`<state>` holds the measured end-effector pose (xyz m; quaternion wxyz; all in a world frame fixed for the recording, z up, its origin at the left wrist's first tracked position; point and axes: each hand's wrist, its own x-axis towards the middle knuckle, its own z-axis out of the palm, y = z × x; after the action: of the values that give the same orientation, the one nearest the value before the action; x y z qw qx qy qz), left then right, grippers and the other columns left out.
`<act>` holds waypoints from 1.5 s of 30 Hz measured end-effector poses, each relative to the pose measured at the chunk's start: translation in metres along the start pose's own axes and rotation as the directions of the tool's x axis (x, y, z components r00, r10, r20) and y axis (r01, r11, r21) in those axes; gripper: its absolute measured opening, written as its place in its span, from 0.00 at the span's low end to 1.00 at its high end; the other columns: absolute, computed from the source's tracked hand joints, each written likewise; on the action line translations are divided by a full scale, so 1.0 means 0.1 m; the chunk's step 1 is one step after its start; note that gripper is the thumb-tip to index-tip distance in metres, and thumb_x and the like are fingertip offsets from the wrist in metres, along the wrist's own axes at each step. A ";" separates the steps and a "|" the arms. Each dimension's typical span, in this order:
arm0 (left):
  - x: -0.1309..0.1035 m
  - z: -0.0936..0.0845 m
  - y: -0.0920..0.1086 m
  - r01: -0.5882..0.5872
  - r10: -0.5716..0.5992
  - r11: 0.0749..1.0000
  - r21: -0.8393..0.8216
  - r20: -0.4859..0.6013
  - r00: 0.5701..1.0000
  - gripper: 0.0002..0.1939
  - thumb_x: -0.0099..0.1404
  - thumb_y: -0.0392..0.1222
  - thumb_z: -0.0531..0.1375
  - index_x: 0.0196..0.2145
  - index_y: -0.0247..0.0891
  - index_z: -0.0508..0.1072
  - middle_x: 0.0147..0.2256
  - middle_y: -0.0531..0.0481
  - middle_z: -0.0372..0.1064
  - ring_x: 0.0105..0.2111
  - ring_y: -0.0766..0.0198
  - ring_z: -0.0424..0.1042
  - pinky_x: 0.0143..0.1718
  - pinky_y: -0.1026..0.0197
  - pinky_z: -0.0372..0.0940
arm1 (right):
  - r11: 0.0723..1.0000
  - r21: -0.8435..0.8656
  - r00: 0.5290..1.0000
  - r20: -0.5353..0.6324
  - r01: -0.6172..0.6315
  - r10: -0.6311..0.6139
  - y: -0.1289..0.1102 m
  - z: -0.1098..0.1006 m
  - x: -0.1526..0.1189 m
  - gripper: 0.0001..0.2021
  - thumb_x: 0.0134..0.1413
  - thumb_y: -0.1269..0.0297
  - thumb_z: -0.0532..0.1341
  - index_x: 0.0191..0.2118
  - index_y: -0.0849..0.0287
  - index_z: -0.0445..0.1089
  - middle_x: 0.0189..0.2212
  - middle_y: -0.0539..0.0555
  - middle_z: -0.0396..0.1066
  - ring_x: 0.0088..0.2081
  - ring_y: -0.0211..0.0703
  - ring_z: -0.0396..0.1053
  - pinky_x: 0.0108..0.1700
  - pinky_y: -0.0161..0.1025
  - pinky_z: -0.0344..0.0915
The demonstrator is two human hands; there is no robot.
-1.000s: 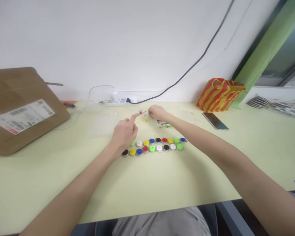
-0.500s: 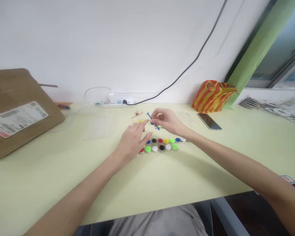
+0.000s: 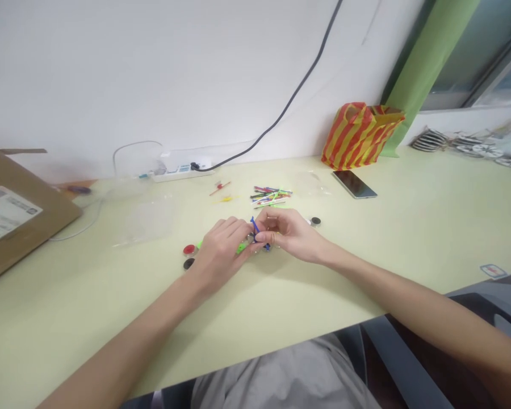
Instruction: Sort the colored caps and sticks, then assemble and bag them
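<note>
My right hand (image 3: 287, 236) is closed, its thumb and fingertips pinching a thin blue plastic stick (image 3: 254, 222) with a widened end, tilted over the table. My left hand (image 3: 225, 244) meets it from the left, fingers bent and thumb stretched under the stick. Whatever lies between the left fingertips is mostly hidden. Below and around both hands are several small round clear pieces with coloured tops, partly covered; a red-topped one (image 3: 189, 249) and a black-topped one (image 3: 188, 263) show at the left, another black-topped one (image 3: 315, 221) at the right.
Behind my hands lies a pile of coloured sticks (image 3: 270, 196), with a red piece (image 3: 220, 186) and a yellow piece (image 3: 226, 199) to its left. A phone (image 3: 354, 184), a striped bag (image 3: 361, 136), a power strip (image 3: 182, 170) and a cardboard box (image 3: 21, 210) stand farther out.
Both hands have come nearer and drawn together over the round pieces, the right one carrying the blue stick. The stick pile is now uncovered. My view has turned slightly right and down.
</note>
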<state>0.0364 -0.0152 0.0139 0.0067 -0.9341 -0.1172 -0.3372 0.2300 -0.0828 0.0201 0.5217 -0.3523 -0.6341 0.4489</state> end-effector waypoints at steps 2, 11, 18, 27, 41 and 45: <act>0.01 -0.01 0.01 -0.022 0.022 1.000 0.000 -0.018 1.000 0.09 0.74 0.44 0.58 0.36 0.38 0.67 0.29 0.52 0.67 0.30 0.61 0.63 0.32 0.60 0.57 | 1.000 0.022 1.000 0.029 0.005 -0.006 -0.02 -0.01 0.00 0.17 0.54 0.56 0.72 0.33 0.59 0.66 0.29 0.48 0.65 0.30 0.37 0.63 0.35 0.36 0.60; 0.02 -0.10 0.01 -0.070 0.085 0.993 -0.092 0.178 0.980 0.07 0.73 0.41 0.57 0.37 0.38 0.72 0.26 0.54 0.66 0.26 0.64 0.63 0.29 0.63 0.57 | 0.990 0.021 0.970 0.206 -0.139 0.132 0.07 -0.11 0.02 0.16 0.52 0.60 0.72 0.31 0.60 0.65 0.28 0.48 0.67 0.32 0.38 0.67 0.38 0.37 0.64; 0.00 -0.09 -0.09 -0.105 0.113 0.992 -0.064 0.126 0.986 0.06 0.68 0.36 0.56 0.31 0.39 0.68 0.24 0.55 0.64 0.23 0.66 0.61 0.27 0.63 0.55 | 0.992 -0.081 0.955 0.273 -0.097 0.116 -0.02 -0.11 -0.02 0.11 0.57 0.63 0.67 0.31 0.60 0.65 0.28 0.47 0.65 0.31 0.37 0.64 0.37 0.36 0.63; -0.05 -0.07 -0.21 -0.004 0.005 1.000 -0.009 0.063 0.998 0.11 0.72 0.46 0.59 0.33 0.38 0.69 0.24 0.55 0.67 0.23 0.66 0.64 0.29 0.62 0.59 | 0.675 -0.732 0.942 -0.156 0.093 -0.298 0.05 -0.42 0.07 0.05 0.65 0.65 0.59 0.38 0.58 0.72 0.37 0.55 0.69 0.37 0.43 0.67 0.39 0.40 0.65; -0.07 -0.06 -0.24 0.042 -0.043 0.999 0.016 0.043 0.998 0.19 0.71 0.57 0.59 0.33 0.38 0.72 0.22 0.54 0.68 0.22 0.66 0.65 0.29 0.62 0.59 | 0.648 -0.739 0.967 0.018 0.183 -0.253 0.00 -0.20 0.00 0.08 0.70 0.65 0.56 0.43 0.57 0.73 0.39 0.57 0.72 0.43 0.46 0.69 0.48 0.42 0.63; -0.05 -0.10 -0.20 -0.004 0.003 1.000 0.014 0.027 1.000 0.22 0.70 0.60 0.59 0.31 0.38 0.72 0.21 0.55 0.67 0.21 0.67 0.64 0.28 0.62 0.58 | 0.741 -0.646 0.980 0.060 0.183 -0.190 -0.04 0.02 -0.05 0.08 0.70 0.64 0.56 0.38 0.58 0.71 0.35 0.55 0.72 0.37 0.43 0.68 0.42 0.39 0.62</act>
<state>0.0216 0.0021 0.0168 0.0124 -0.9387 -0.1180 -0.3237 0.2291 -0.0896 0.0221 0.4130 -0.4481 -0.7794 0.1455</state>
